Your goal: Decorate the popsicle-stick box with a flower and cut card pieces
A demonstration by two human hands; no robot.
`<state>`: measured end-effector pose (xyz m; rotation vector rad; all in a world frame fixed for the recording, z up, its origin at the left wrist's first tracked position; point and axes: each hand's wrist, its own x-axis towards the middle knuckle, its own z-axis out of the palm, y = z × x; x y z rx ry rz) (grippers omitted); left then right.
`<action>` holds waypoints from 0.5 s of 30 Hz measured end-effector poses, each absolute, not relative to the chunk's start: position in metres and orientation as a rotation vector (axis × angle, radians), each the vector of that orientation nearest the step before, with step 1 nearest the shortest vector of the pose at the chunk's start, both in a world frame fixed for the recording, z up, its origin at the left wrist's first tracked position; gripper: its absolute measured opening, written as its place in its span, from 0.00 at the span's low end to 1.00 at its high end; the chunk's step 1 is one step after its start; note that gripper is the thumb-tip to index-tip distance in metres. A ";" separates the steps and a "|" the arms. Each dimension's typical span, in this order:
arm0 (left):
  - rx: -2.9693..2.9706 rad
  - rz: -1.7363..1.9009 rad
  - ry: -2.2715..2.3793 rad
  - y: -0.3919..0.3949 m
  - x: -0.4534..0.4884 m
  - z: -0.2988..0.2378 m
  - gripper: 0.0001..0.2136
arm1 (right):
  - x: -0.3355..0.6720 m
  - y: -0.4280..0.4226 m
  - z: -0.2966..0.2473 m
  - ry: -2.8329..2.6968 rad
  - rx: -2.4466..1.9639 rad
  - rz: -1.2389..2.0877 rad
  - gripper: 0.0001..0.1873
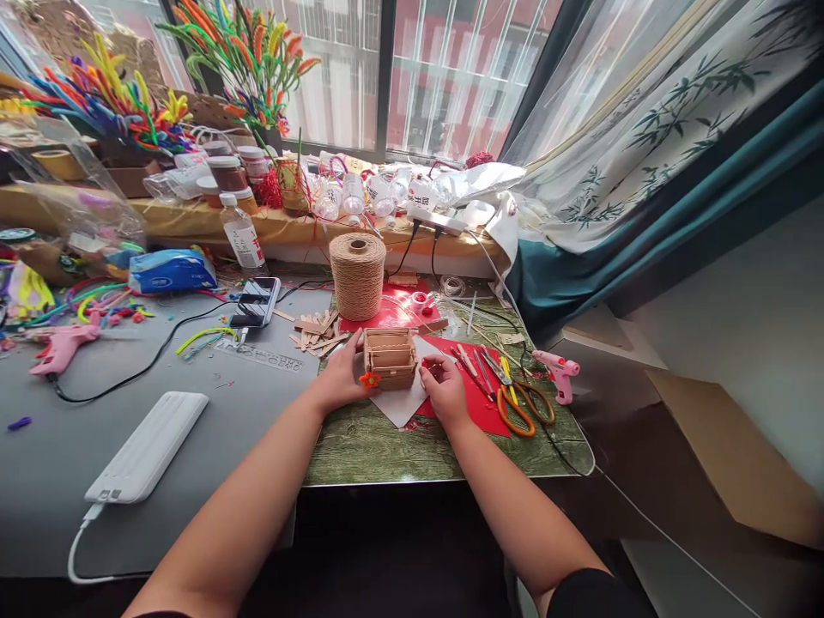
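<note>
A small brown box [390, 374], seemingly built of craft sticks, stands on a white sheet [397, 408] with its divided top facing up. My left hand [342, 375] grips its left side, thumb and fingers around the edge. An orange flower [369, 379] sits at the box's front left corner. Just off the right side of the box is my right hand [445, 393], its fingers curled into a pinch; whatever lies between the fingertips is too small to make out. Red sheets [473, 403] lie under and beside the right hand.
Behind the box stands a twine spool [358, 279], with loose craft sticks [317, 333] to its left. Scissors [518, 408] and a pink glue gun [559, 374] lie at right. A phone [256, 302], power bank [148, 446] and another glue gun [66, 345] occupy the left.
</note>
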<state>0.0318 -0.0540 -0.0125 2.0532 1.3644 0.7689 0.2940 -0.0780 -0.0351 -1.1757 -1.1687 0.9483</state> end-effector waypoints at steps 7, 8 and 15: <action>2.045 0.746 1.379 -0.051 0.031 -0.013 0.63 | 0.328 -0.048 -0.022 -1.106 -1.278 0.742 0.26; 2.062 0.749 1.369 -0.051 0.031 -0.012 0.63 | 0.335 -0.036 -0.017 -1.177 -1.331 0.716 0.28; 2.153 0.844 1.270 -0.052 0.032 -0.002 0.55 | 0.350 0.063 0.032 -1.544 -1.472 0.477 0.18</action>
